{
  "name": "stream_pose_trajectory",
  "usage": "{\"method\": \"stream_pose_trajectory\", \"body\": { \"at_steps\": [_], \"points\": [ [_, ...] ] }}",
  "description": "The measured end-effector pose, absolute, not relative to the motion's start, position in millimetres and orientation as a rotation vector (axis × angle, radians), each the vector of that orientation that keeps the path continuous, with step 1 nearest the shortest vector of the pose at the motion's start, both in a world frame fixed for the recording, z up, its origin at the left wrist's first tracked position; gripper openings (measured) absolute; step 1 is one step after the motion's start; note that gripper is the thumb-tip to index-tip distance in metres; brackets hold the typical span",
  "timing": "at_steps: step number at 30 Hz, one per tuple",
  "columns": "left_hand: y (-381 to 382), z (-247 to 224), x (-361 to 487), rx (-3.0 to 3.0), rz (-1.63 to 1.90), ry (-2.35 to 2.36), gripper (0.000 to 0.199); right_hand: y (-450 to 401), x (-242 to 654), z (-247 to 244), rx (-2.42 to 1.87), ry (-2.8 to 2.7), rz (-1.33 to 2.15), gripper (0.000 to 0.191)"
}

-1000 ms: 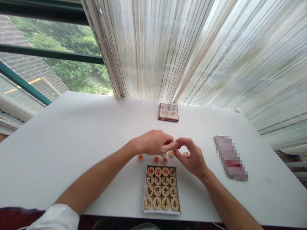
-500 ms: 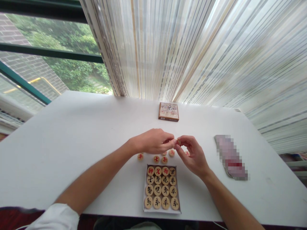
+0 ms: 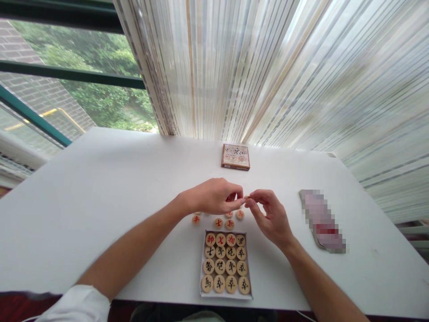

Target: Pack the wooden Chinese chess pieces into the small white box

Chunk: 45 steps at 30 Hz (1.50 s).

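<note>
"Wooden chess piece (image 3: 247, 197) left for last, what was seen around it?"

"A striped curtain (image 3: 214, 67) was hung behind a white table (image 3: 100, 188). Near its front edge an open tray (image 3: 225, 295), filled with packed pieces (image 3: 220, 267) in four rows, was set centrally, perhaps so that it could be reached from either side. A pixelated object (image 3: 323, 223) was placed well apart, at the right."

"Was anything in the way?"

"Some loose red-marked pieces (image 3: 229, 224) were overhung by the left hand (image 3: 217, 196); beyond, a flat carton (image 3: 235, 156) was left unobstructed."

"And the piece itself?"

"Above the table it was pinched between thumb and forefinger of the right hand (image 3: 272, 219), presumably because it was so small. The left fingers were narrowed beside it; whether it was also gripped there could not be told."
</note>
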State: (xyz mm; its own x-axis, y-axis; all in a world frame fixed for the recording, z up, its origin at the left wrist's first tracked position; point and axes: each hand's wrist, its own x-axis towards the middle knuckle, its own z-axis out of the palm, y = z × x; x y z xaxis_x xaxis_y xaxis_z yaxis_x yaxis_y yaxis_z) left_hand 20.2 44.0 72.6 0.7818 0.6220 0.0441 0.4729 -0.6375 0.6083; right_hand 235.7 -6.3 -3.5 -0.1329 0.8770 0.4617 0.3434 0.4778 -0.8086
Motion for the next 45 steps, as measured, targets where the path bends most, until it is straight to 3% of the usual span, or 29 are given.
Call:
{"method": "stream_pose_trajectory", "body": {
  "at_steps": [45],
  "points": [
    [50.4,72.1,13.1,2.389,0.413,0.894,0.018,-3.3,233.0,0.0,-0.901,-1.624,0.862,0.021]
  ]
}}
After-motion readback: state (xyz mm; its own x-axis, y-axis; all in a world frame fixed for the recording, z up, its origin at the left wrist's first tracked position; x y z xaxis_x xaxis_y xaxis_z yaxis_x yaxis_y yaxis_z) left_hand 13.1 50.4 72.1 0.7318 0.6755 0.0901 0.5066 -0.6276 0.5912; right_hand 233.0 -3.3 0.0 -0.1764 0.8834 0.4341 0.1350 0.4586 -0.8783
